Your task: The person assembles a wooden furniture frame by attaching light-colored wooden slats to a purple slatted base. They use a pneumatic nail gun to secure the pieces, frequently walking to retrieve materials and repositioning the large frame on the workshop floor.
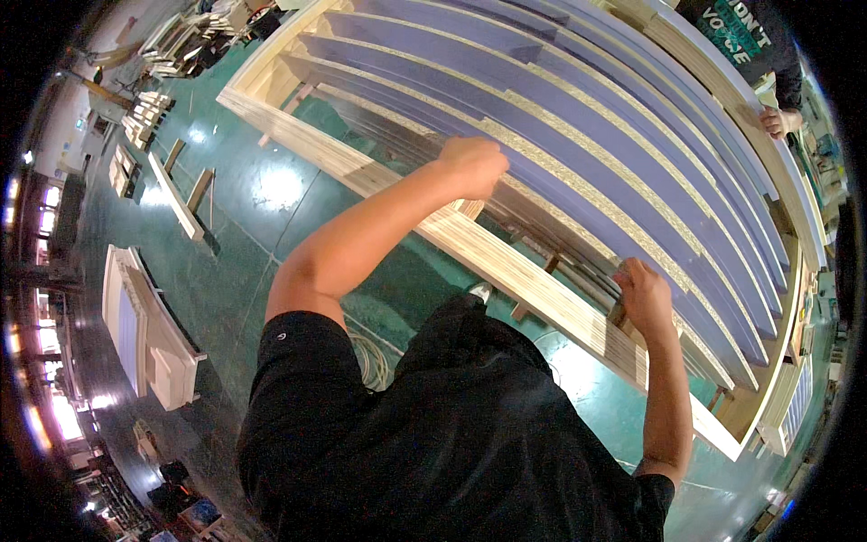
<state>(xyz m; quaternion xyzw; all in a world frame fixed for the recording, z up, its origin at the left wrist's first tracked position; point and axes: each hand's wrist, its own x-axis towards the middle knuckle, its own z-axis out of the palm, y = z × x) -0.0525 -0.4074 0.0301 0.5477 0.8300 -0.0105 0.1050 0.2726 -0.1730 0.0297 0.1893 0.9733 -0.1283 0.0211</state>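
My left hand (474, 167) is closed, knuckles up, above the near rail of a pale wooden frame (361, 176). A short wood block (470, 209) shows just below it. My right hand (645, 294) is also closed, farther right, beside the nearest panels. What either hand grips is hidden by the fingers. Several long panels (578, 135) with blue-purple faces and speckled chipboard edges stand side by side inside the frame. A greyish-brown strip (533, 212) runs between my hands, along the near side of the panels.
Across the frame, another person's hand (778, 122) rests at the far rail. Loose timber (176, 194) lies on the green floor (244, 239) at left, near a white-and-wood panel assembly (149, 325). A coiled hose or cable (368, 361) lies by my body.
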